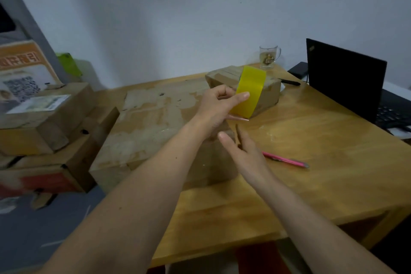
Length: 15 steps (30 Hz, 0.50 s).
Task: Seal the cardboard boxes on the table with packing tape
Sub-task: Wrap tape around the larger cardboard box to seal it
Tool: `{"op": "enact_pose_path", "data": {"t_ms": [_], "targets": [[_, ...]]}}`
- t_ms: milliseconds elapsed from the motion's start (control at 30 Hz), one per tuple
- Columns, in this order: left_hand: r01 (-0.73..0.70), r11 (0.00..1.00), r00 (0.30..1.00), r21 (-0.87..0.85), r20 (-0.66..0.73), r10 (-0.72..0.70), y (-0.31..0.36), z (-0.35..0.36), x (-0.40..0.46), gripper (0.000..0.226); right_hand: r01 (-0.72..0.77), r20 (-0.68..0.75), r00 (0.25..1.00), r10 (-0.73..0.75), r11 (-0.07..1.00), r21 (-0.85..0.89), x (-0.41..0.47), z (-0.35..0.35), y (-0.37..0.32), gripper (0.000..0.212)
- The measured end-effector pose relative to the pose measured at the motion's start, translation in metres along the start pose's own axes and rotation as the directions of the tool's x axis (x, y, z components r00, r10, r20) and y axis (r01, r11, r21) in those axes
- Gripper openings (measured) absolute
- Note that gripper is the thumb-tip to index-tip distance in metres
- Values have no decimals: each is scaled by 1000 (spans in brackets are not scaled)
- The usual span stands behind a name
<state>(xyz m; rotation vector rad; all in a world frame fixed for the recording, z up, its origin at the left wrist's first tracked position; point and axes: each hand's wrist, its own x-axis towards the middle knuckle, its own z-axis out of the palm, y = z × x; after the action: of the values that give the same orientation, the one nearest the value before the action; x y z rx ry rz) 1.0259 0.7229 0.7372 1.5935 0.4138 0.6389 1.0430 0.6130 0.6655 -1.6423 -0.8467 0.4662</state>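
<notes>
No legible text; box (pixel 26 78) print blurred.

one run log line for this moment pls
left hand: pinches yellow tape strip | right hand: open over box | pink cutter: on table | box not yet taped

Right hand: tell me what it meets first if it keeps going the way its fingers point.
Probably the left hand, which pinches the yellow tape. The right hand, fingers straight, points up-left toward that wrist above the cardboard box. Depth is unclear.
</notes>
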Motion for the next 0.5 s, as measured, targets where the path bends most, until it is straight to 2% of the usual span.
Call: {"op": "enact_pose_path", "data": {"t_ms": [67, 233, 267, 300, 333, 400, 433, 467, 500], "targets": [[-23, 999, 999, -35, -33, 22, 5, -12, -7, 27, 46, -31, 998, -46, 999, -5, 1, 10, -4, 85], [-120, 993, 974, 3, -195, 119, 28, -62, -33, 22, -5, -120, 993, 6, 1000, 6, 17, 17, -10, 65], [-148, 989, 961, 11, -234, 146, 32, -76, -39, 22, 16, -171, 985, -25, 998, -54, 19, 18, -13, 65], [-173, 985, 946, 16, -275, 171, 35, -91, -45, 21, 72, -214, 970, -115, 978, -198, 18, 21, -15, 63], [-190, 981, 928, 29, -322, 189, 39, -106, -51, 22, 160, -216, 941, -260, 905, -393, 13, 28, -19, 60], [-196, 979, 883, 64, -423, 204, 43, -138, -62, 25, 357, -19, 850, -527, 602, -714, 4, 45, -23, 50], [-194, 978, 860, 80, -466, 209, 43, -153, -67, 26, 422, 104, 817, -568, 465, -778, 1, 55, -25, 48], [-193, 977, 837, 89, -504, 211, 43, -167, -72, 26, 457, 192, 804, -563, 377, -806, -1, 63, -28, 50], [-196, 977, 817, 84, -537, 210, 41, -179, -77, 26, 464, 239, 811, -534, 338, -819, 0, 69, -32, 53]]}}
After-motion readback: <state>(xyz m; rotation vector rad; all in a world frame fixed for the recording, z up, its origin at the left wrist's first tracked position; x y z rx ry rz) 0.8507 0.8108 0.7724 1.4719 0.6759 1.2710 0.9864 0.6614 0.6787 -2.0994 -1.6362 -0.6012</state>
